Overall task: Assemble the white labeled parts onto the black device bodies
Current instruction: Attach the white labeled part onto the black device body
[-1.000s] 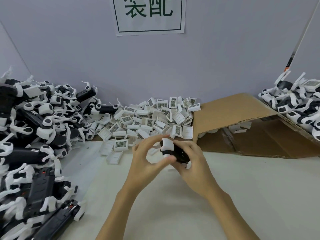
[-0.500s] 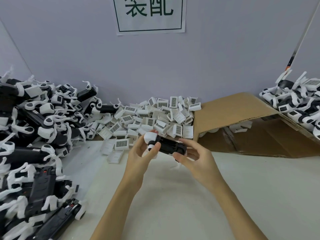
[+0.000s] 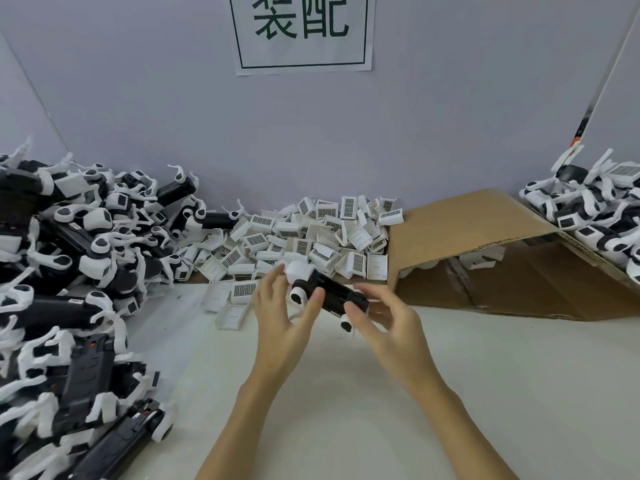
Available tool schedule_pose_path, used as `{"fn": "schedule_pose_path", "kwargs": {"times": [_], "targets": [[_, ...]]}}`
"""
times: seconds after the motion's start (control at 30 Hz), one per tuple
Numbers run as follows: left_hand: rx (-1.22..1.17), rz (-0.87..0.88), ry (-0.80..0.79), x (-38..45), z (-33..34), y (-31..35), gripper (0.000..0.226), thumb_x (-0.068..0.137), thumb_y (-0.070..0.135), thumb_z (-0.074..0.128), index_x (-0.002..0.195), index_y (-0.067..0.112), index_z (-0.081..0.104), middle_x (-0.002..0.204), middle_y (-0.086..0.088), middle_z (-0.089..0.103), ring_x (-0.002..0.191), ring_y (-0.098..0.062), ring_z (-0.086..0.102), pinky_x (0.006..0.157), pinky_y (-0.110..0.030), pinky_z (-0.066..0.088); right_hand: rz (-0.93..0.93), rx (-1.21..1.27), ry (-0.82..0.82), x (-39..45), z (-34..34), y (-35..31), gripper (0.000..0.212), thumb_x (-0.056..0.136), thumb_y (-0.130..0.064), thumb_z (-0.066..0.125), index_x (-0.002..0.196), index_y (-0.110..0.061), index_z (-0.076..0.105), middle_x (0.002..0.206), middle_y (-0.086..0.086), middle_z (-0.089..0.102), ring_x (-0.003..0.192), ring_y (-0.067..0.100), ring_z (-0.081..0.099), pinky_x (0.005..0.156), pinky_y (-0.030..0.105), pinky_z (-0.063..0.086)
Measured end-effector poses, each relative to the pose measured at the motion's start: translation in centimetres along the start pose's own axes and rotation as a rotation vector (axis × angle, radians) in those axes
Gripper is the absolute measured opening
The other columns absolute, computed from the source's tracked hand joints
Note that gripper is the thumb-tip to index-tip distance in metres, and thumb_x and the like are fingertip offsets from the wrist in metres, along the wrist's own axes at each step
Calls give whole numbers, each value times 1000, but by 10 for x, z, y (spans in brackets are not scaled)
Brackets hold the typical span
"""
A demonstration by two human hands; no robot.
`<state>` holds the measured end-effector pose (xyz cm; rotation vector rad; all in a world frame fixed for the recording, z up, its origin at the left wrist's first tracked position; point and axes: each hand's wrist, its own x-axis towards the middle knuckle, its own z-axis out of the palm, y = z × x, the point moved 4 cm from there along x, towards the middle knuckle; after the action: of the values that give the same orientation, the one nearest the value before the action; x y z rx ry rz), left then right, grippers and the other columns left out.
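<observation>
Device body (image 3: 332,295), black, with a white part (image 3: 300,270) seated on its left end, held above the pale table (image 3: 346,410) at centre, tilted down to the right. We note our left hand (image 3: 284,317) at the white-capped end, fingers spread and mostly straight, thumb against the body; whether it grips we cannot tell. Our right hand (image 3: 391,327) holds the other end, thumb and curled fingers pinching it. Behind lies a heap of loose white labeled parts (image 3: 311,237), their printed code labels too small to read. Unfinished black bodies (image 3: 69,271) are piled at left, a cardboard box (image 3: 485,244) sits at right, with more units (image 3: 595,206) heaped beyond it. On the wall, a paper sign (image 3: 304,32) reads 装配.
</observation>
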<state>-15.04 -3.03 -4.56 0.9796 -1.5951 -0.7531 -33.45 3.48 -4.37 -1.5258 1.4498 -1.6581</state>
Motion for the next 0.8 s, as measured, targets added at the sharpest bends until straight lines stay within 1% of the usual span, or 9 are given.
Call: {"fn": "schedule_pose_path", "kwargs": {"times": [0.07, 0.13, 0.2, 0.3, 0.4, 0.5, 0.57, 0.7, 0.8], "targets": [[64, 25, 64, 0, -3, 2, 56, 89, 69, 60, 129, 31, 57, 132, 18, 58, 134, -8, 48, 109, -32, 41, 93, 68, -57, 0, 5, 1, 21, 97, -35, 74, 117, -29, 74, 105, -8, 78, 100, 12, 74, 87, 25, 54], [-83, -34, 58, -1, -6, 2, 51, 86, 69, 64, 125, 40, 49, 112, 25, 66, 111, -2, 63, 91, -18, 48, 117, 56, -139, -1, 11, 2, 15, 102, -33, 68, 114, -27, 76, 103, -7, 79, 93, 13, 75, 84, 25, 55], [-185, -77, 23, 2, -7, 0, 47, 86, 70, 65, 123, 42, 53, 104, 26, 71, 93, -1, 71, 77, -10, 50, 128, 22, -187, -3, 17, 3, 15, 104, -32, 65, 112, -27, 77, 102, -6, 79, 90, 14, 75, 84, 28, 56], [-249, -121, 74, 6, -10, -4, 57, 89, 71, 64, 105, 15, 65, 77, 5, 73, 66, -12, 72, 61, -16, 52, 127, 38, -171, -5, 22, 2, 21, 106, -34, 60, 115, -24, 77, 104, -5, 79, 93, 16, 76, 89, 33, 59], [-378, -201, 250, 10, -22, -12, 58, 96, 65, 61, 100, 7, 64, 80, -4, 74, 63, -19, 68, 60, -28, 55, 116, 110, -138, -4, 28, 0, 28, 112, -28, 48, 118, -22, 75, 109, -6, 78, 103, 14, 74, 92, 33, 60], [-425, -254, 463, 13, -40, -21, 48, 103, 63, 57, 103, 15, 62, 86, 2, 79, 59, -19, 63, 64, -38, 55, -16, -260, -34, 7, 30, 1, 24, 107, -14, 54, 120, -25, 72, 121, -11, 69, 114, 7, 64, 96, 29, 54], [-401, -286, 542, 13, -48, -27, 44, 102, 64, 56, 99, 21, 60, 80, 11, 76, 56, -15, 60, 64, -38, 54, -31, -519, -29, 20, 32, 8, 34, 103, -10, 58, 133, -24, 66, 134, -1, 55, 129, 20, 53, 101, 27, 46], [-397, -318, 534, 13, -47, -31, 45, 104, 65, 54, 94, 21, 56, 77, 7, 76, 53, -16, 58, 67, -44, 55, 165, -896, -188, 41, 38, 32, 48, 104, -36, 61, 151, -34, 51, 145, 12, 45, 138, 34, 39, 113, 40, 37], [-393, -320, 498, 12, -43, -33, 54, 100, 67, 53, 98, 13, 60, 78, 1, 76, 53, -19, 58, 67, -43, 54, 142, -820, -133, 46, 35, 39, 41, 101, -24, 68, 141, -23, 63, 133, 8, 55, 126, 29, 51, 105, 35, 42]]}}
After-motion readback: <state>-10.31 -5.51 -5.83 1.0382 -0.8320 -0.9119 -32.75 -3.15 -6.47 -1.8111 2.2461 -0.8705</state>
